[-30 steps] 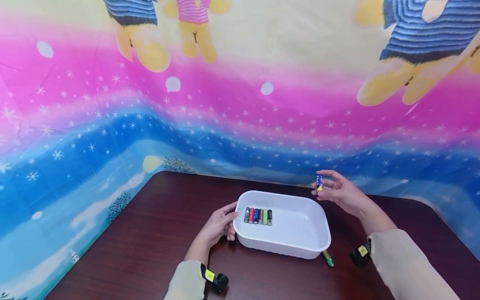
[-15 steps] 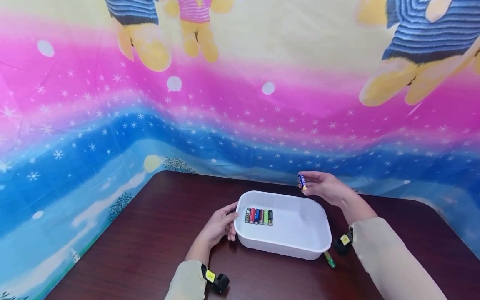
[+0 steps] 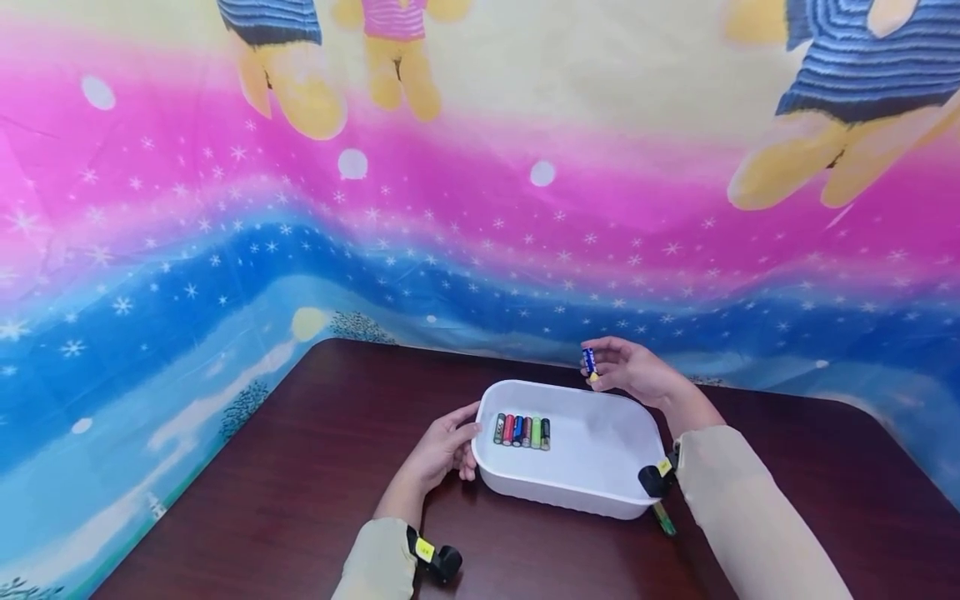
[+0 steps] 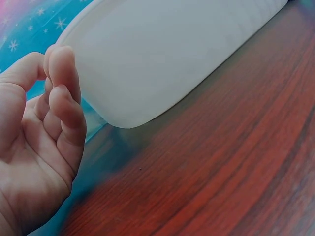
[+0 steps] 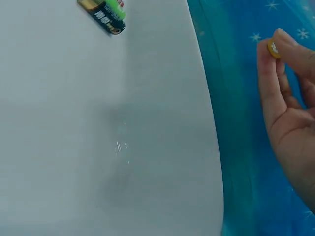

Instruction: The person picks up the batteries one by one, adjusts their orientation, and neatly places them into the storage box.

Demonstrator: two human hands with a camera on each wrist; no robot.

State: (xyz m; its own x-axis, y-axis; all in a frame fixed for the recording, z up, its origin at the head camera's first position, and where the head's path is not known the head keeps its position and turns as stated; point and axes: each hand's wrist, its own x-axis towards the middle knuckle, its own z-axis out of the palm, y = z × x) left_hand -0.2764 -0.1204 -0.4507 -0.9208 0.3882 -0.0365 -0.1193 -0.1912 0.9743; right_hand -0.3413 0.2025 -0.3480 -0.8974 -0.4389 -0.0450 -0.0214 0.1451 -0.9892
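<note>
A white plastic tray [image 3: 588, 454] stands on the table, with several AA-size batteries [image 3: 517, 431] lined up side by side at its left end. My left hand [image 3: 435, 450] holds the tray's left rim; in the left wrist view its fingers curl at the edge of the tray wall [image 4: 147, 59]. Above the tray's back rim, my right hand [image 3: 637, 371] pinches a blue battery [image 3: 589, 362] with a yellow end between thumb and fingers. Only that battery's yellow end [image 5: 273, 48] shows in the right wrist view. There, a black-and-gold battery [image 5: 106, 17] lies in the tray.
A green battery [image 3: 664, 518] lies on the dark wooden table [image 3: 300, 467] by the tray's front right corner, partly hidden by it. Behind the table hangs a printed cloth [image 3: 450, 233]. A black wrist camera [image 3: 655, 480] overlaps the tray's right end in the head view.
My right hand has moved left with the blue battery, from beyond the tray's back right corner to above its back rim. My left hand stays on the rim.
</note>
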